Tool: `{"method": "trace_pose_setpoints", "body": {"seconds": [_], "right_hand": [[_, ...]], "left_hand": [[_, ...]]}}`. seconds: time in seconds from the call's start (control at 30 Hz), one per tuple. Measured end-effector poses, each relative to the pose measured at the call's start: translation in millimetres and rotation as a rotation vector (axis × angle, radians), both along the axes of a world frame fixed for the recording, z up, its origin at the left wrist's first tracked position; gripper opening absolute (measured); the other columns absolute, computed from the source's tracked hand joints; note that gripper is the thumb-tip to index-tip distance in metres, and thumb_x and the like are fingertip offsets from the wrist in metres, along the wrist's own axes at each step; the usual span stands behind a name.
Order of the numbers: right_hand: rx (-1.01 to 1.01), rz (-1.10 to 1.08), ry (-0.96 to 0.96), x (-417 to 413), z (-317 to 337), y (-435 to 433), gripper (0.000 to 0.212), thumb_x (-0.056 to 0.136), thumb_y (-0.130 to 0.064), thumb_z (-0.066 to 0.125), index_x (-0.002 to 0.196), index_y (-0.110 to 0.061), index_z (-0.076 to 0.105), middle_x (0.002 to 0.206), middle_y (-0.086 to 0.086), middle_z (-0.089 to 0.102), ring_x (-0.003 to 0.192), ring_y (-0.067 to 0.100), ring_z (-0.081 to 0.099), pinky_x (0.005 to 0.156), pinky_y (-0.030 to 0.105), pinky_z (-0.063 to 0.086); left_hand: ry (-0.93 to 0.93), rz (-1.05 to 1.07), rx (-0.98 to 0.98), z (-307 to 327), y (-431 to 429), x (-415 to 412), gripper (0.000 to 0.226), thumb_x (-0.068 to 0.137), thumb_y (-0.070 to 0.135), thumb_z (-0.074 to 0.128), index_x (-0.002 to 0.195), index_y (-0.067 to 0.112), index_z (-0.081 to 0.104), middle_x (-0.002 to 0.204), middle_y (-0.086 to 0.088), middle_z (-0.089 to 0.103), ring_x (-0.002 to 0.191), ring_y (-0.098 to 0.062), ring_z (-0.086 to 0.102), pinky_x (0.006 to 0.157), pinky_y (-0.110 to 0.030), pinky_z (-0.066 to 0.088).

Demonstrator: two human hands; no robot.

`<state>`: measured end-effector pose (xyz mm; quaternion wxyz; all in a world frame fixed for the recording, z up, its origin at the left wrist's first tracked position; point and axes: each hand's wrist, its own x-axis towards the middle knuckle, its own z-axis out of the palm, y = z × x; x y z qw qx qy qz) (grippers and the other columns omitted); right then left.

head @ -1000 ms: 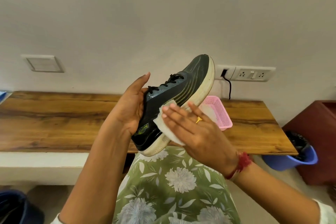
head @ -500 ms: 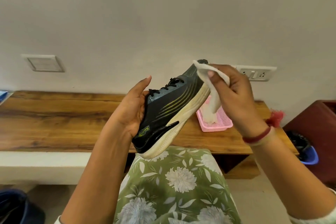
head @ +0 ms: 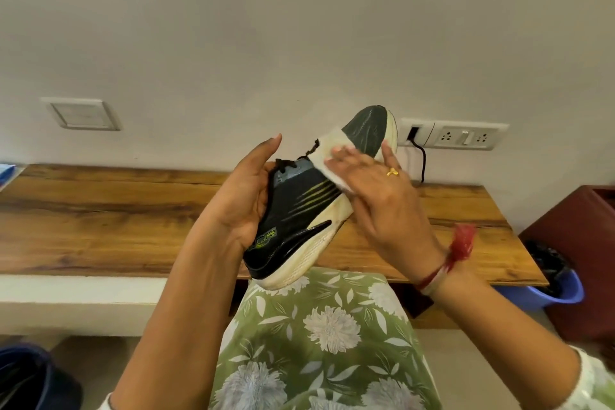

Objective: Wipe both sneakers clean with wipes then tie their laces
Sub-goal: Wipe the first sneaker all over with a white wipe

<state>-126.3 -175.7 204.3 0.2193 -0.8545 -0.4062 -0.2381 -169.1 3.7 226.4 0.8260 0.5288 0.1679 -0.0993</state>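
"Head view is all I get from here. Where's the sneaker?"

"I see 1 shoe, dead centre of the frame, held up in the air in front of the wooden shelf. It's black with yellow-green stripes and a cream sole. The toe tilts toward the upper right and the heel sits low, just above the floral fabric at bottom centre."

"And the 2 hands?"

"The left hand holds the heel end, palm against the collar side and fingertips pointing up beside the black laces. How its fingers lie behind the shoe I cannot tell. The right hand lies flat with straight fingers, pressing a white wipe onto the upper between the laces and the toe. I can see a ring on it and a red thread at the wrist."

"Are the laces tied?"

"Only a loose dark stretch shows near the wipe, so I can't say."

"Anything around it?"

"A socket panel sits on the wall right of the toe, with a black cable hanging from it. A switch plate is on the wall at the left. A blue bucket stands at the right edge, below the shelf's end."
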Motion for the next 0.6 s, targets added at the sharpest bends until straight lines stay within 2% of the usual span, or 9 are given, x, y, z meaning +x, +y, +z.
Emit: {"method": "trace_pose_setpoints", "body": {"seconds": [0.13,0.27,0.33,0.4,0.53,0.6], "right_hand": [[-0.168,0.185,-0.142,-15,-10,1,0.038,0.093,-0.011,0.042,0.128,-0.006,0.056,0.131,0.010,0.057,0.125,0.020,0.051,0.117,0.043,0.017],[-0.122,-0.006,-0.124,-1,-5,-3,0.038,0.092,-0.013,0.042,0.126,-0.005,0.057,0.128,0.012,0.059,0.121,0.024,0.056,0.115,0.048,0.021],[-0.139,0.087,-0.138,-12,-12,2,0.038,0.091,-0.010,0.045,0.126,-0.004,0.057,0.130,0.013,0.058,0.123,0.024,0.053,0.115,0.048,0.022],[-0.192,0.206,-0.195,-20,-16,4,0.038,0.090,-0.007,0.048,0.127,-0.004,0.056,0.132,0.012,0.056,0.126,0.022,0.050,0.116,0.045,0.020],[-0.115,-0.001,-0.170,-5,-7,-1,0.038,0.091,-0.010,0.043,0.126,-0.003,0.057,0.129,0.014,0.059,0.122,0.025,0.054,0.115,0.045,0.019],[-0.118,0.021,-0.152,-12,-10,4,0.039,0.092,-0.011,0.043,0.127,-0.003,0.056,0.130,0.014,0.058,0.123,0.026,0.053,0.115,0.045,0.019]], "left_hand": [[-0.002,0.012,0.033,-3,1,1,0.060,0.089,0.056,0.047,0.106,0.003,0.068,0.085,-0.012,0.071,0.071,-0.025,0.068,0.073,-0.032,0.054],[0.003,0.007,0.020,-3,-4,1,0.062,0.090,0.056,0.047,0.109,0.001,0.067,0.091,-0.013,0.070,0.076,-0.026,0.066,0.076,-0.033,0.053],[-0.006,0.019,0.063,-2,-4,2,0.059,0.090,0.056,0.047,0.107,0.003,0.067,0.089,-0.012,0.071,0.075,-0.024,0.068,0.074,-0.032,0.054],[-0.019,0.033,0.102,-2,-4,3,0.059,0.090,0.056,0.047,0.108,0.004,0.067,0.092,-0.012,0.072,0.079,-0.024,0.068,0.079,-0.034,0.052],[-0.027,0.005,0.054,-1,-6,1,0.058,0.091,0.056,0.045,0.105,0.004,0.067,0.086,-0.011,0.071,0.072,-0.024,0.068,0.074,-0.032,0.053],[-0.025,0.008,0.072,-1,-6,2,0.059,0.091,0.056,0.045,0.105,0.003,0.067,0.085,-0.011,0.072,0.073,-0.024,0.068,0.074,-0.033,0.053]]}}
